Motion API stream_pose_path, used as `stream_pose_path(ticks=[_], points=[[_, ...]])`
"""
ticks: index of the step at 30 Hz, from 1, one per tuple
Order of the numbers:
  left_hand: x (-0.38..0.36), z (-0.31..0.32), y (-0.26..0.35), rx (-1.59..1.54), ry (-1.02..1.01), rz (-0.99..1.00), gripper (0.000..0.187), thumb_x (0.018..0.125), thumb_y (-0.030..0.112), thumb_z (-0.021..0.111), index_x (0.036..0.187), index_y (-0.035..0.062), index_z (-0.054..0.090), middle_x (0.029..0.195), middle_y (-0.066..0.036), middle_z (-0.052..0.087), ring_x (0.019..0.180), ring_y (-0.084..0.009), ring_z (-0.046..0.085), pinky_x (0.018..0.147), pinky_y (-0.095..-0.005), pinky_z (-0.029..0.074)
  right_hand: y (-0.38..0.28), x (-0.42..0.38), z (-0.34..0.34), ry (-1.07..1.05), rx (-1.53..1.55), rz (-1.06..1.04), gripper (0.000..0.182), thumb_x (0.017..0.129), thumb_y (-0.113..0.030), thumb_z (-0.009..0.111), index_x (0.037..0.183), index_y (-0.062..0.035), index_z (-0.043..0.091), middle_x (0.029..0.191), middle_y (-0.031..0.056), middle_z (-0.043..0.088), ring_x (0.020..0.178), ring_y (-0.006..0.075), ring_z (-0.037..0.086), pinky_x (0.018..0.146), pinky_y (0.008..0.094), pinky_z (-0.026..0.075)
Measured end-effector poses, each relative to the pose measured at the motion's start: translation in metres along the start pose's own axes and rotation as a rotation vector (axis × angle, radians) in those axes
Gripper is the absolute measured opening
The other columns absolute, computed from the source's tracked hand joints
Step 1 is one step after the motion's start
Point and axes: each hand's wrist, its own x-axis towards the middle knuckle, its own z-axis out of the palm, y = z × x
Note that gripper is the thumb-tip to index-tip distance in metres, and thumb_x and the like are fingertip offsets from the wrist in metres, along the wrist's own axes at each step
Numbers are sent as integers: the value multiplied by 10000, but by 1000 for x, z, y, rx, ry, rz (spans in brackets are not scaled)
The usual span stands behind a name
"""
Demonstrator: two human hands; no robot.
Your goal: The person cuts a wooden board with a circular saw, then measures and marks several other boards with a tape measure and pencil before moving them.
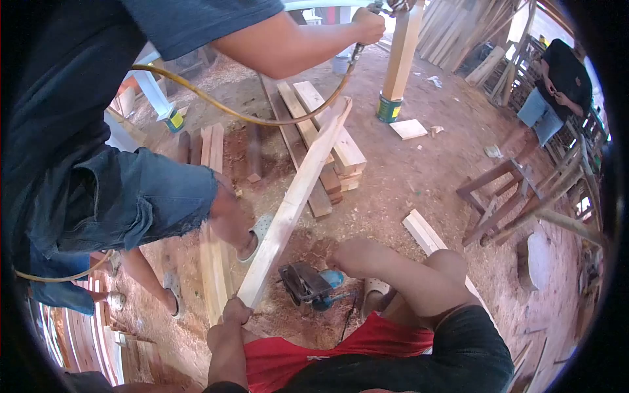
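My left hand (237,311) is closed around the near end of a long pale wooden beam (288,203), which slants up and away toward the back. My right hand (350,257), fingers curled, is above and beside a circular saw (308,285) with a teal body. Whether anything sits in those curled fingers is hidden. The saw lies on the dusty floor between my legs, and its dark cord (347,321) trails toward me.
A co-worker's hand (370,26) holds a spray gun on a yellow hose (262,121) near a wooden post (401,59) standing on a can (388,110). Stacked boards (347,154), a wooden stool frame (504,190) and another person (563,85) are around me.
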Motion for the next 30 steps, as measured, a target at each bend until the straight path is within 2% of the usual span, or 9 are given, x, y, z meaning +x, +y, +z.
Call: stream_pose_path(ticks=[4, 7, 10, 13, 19, 24, 28, 30], points=[[3, 0, 1, 61, -3, 15, 815, 720, 333, 880, 1356, -64, 561, 1217, -249, 722, 1137, -353, 711, 989, -423, 583, 3, 0, 0, 41, 7, -40, 159, 898, -135, 608, 1005, -119, 724, 923, 150, 729, 924, 378, 715, 773, 507, 544], [4, 0, 1, 50, -34, 1, 774, 725, 354, 877, 1312, -65, 596, 1223, -246, 717, 1154, -354, 700, 1003, -423, 576, 5, 2, 4, 33, -4, -30, 174, 894, -124, 608, 1020, -118, 728, 925, 150, 733, 934, 378, 719, 783, 503, 550], [9, 10, -8, 45, 60, 54, 713, 677, 374, 928, 1167, -44, 624, 1097, -246, 742, 1070, -384, 724, 950, -452, 589, 4, 1, 2, 36, 27, -20, 189, 893, -114, 604, 1030, -116, 734, 929, 152, 737, 939, 376, 724, 795, 497, 558], [9, 14, -10, 51, 106, 69, 696, 675, 373, 931, 1146, -38, 624, 1053, -235, 748, 1040, -385, 731, 934, -454, 593, 5, 1, 3, 44, 37, -28, 198, 894, -109, 601, 1036, -116, 739, 941, 156, 740, 947, 372, 727, 808, 492, 563], [4, 6, -8, -43, 35, 70, 714, 686, 375, 923, 1172, -50, 620, 1063, -249, 740, 1036, -392, 728, 947, -456, 589, -1, 0, 0, 0, -10, 45, 229, 892, -89, 603, 1060, -144, 749, 978, 154, 742, 982, 366, 724, 827, 495, 563], [3, 3, -3, 21, 35, 61, 745, 702, 370, 911, 1216, -76, 607, 1117, -266, 729, 1067, -398, 719, 945, -464, 583, -3, 0, -4, -42, -15, 69, 260, 858, -58, 638, 1071, -159, 749, 998, 156, 739, 1004, 366, 717, 835, 497, 561], [6, 11, -11, 33, 67, 120, 764, 721, 391, 893, 1247, -76, 592, 1157, -277, 719, 1099, -394, 713, 954, -462, 577, -12, -9, -24, -69, 22, 71, 272, 922, -105, 604, 1153, -130, 746, 1086, 195, 747, 1051, 388, 722, 891, 502, 580], [5, 10, -9, -5, 62, 29, 766, 727, 403, 882, 1254, -74, 596, 1155, -281, 717, 1101, -393, 712, 960, -458, 575, -9, -7, -18, -89, 16, 84, 279, 921, -107, 603, 1161, -151, 737, 1088, 189, 746, 1055, 389, 717, 906, 506, 569]])
